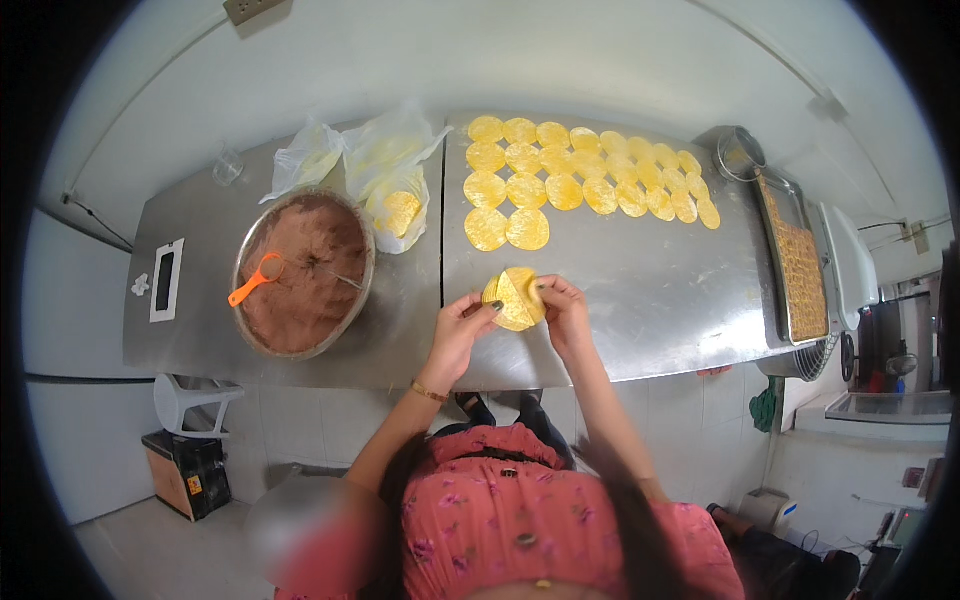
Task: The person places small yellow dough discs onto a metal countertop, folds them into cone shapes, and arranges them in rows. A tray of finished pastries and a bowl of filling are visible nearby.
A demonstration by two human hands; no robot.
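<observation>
we see stacked gold rounds (516,303) between the fingers of the left hand (465,326), clamped on them, and the right hand (564,308), seemingly pinching one edge; sticking together could make rounds tear or lift double.

Glossy golden-yellow discs (563,192) gleam against a silver-grey tabletop (640,300). The powder (318,238) is reddish-brown, the scoop (256,280) bright orange, the plastic bag (395,150) milky white. A coral-pink top (480,510) carries a purple floral pattern; the bracelet (428,391) is gold-coloured.
</observation>
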